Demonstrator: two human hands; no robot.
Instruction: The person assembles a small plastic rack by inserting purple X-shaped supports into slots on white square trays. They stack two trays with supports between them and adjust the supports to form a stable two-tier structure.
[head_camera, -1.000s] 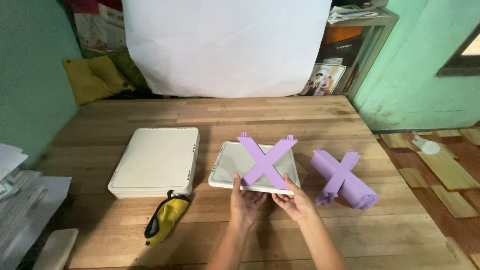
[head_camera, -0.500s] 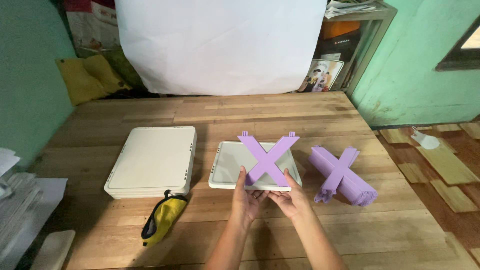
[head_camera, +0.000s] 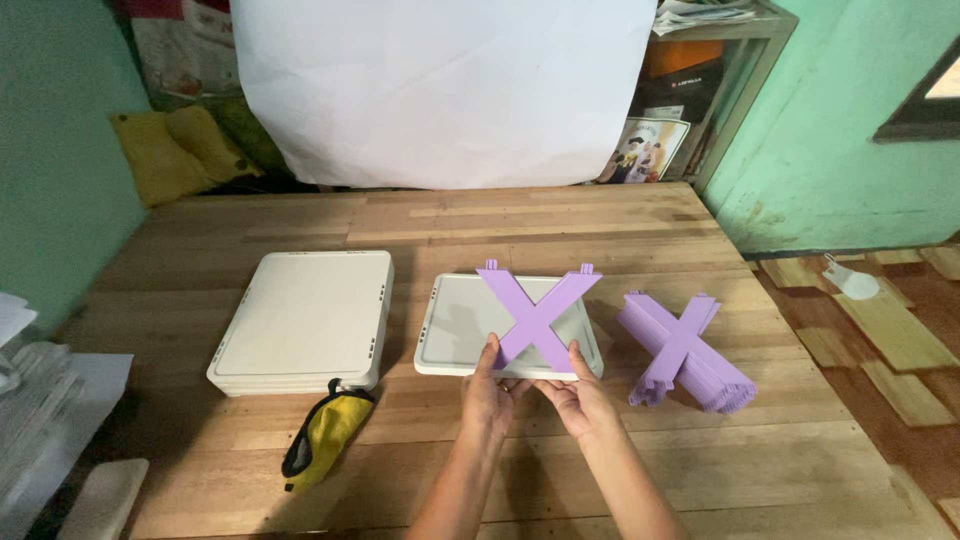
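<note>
Right across the view runs a big wooden table (head_camera: 480, 230), made of long pale planks. Behind it hangs a large white sheet (head_camera: 440, 90) that covers much of the back wall.

On the table, to the left, sits a stack of white trays (head_camera: 300, 322) with round corners. Just beside it, nearer the middle, lies one more white tray (head_camera: 455, 325) on its own.

On top of that single tray lies a purple cross piece (head_camera: 535, 315), shaped like a big letter X. Its two top ends reach past the far rim of the tray, and its two bottom ends sit at the near rim.

To the right of the tray is a pile of purple crosses (head_camera: 682, 352), all stacked on each other and leaning a bit.

Near the front left lies a small yellow and black bag (head_camera: 322, 435), flat on the wood.

The left hand (head_camera: 487, 395) has its fingers on the lower left leg of the cross on the tray. The right hand (head_camera: 577, 398) touches the lower right leg, with the thumb up along it. Both hands are close together, and their fingers are partly open, resting on the piece at the tray's near rim.
</note>
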